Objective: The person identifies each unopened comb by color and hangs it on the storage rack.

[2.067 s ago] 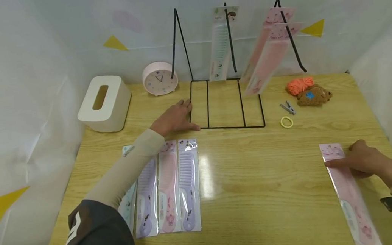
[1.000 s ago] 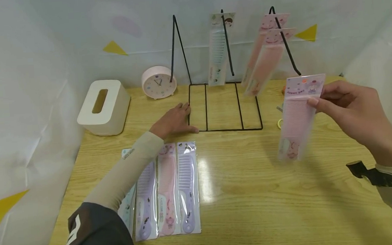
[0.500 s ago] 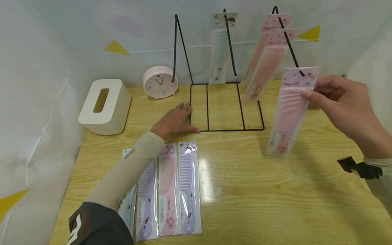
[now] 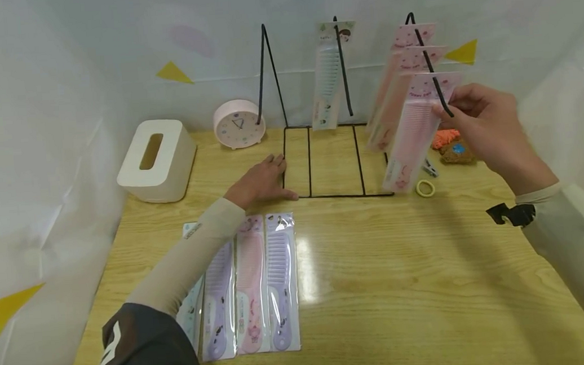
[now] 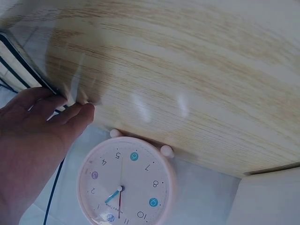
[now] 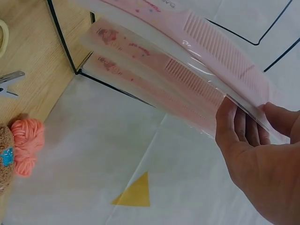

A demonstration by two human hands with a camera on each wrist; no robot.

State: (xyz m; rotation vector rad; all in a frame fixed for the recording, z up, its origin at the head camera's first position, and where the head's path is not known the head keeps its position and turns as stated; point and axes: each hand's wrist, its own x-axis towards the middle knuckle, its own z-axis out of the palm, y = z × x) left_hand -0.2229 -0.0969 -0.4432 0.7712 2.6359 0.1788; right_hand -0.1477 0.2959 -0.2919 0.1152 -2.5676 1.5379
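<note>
My right hand [image 4: 494, 131] pinches a packaged pink comb [image 4: 411, 137] between thumb and fingers near its header card. That card is on the right-hand hook of a black wire rack [image 4: 341, 196], in front of two other packaged pink combs [image 6: 154, 63]. A packaged light-green comb [image 4: 328, 81] hangs from the middle hook, while the left hook carries nothing. With fingers extended, my left hand [image 4: 261, 182] rests against the left side of the rack's base. Below it on the table lie two purple combs [image 4: 279, 285], a pink comb [image 4: 251, 287] and a partly covered light-green one [image 4: 189, 311], all packaged.
A white tissue box [image 4: 158, 158] and a pink alarm clock [image 4: 239, 124] stand at the back left. Right of the rack are orange yarn [image 4: 445, 138], a brown fuzzy item [image 4: 456, 153], a metal clip [image 4: 430, 168] and a yellow ring [image 4: 425, 188].
My right hand has lifted the pink comb from the table's right side, brought it to the right hook and slid it back along the hook. My left hand has stayed at the rack.
</note>
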